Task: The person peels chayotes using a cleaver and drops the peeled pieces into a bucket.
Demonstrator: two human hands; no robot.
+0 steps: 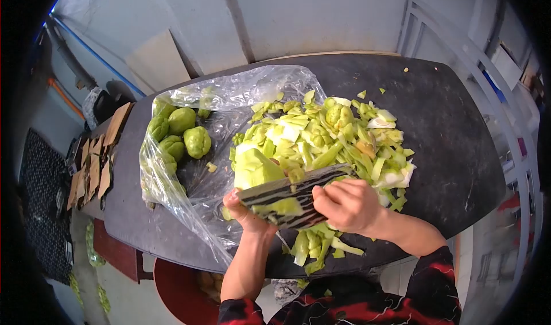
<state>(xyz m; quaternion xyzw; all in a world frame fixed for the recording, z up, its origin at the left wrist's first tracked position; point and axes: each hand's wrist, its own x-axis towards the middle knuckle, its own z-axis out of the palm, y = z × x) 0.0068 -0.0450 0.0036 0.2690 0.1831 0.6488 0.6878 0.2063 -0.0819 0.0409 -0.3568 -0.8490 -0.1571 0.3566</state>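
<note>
well, knife (303, 191) in hand (350, 207), near table edge (376, 259)

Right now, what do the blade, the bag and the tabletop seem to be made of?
The blade looks like smooth metal, probably steel: it shows streaky, mirror-like reflections. The bag seems thin, clear plastic, with crinkles and glossy highlights. The tabletop is dark and fairly matte; whether stone, laminate or painted board, I can't tell.

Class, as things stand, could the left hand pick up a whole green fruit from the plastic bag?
Probably not: the left hand seems occupied holding the peeled fruit beside the broad blade. Once freed, a whole green fruit looks reachable and uncovered.
</note>
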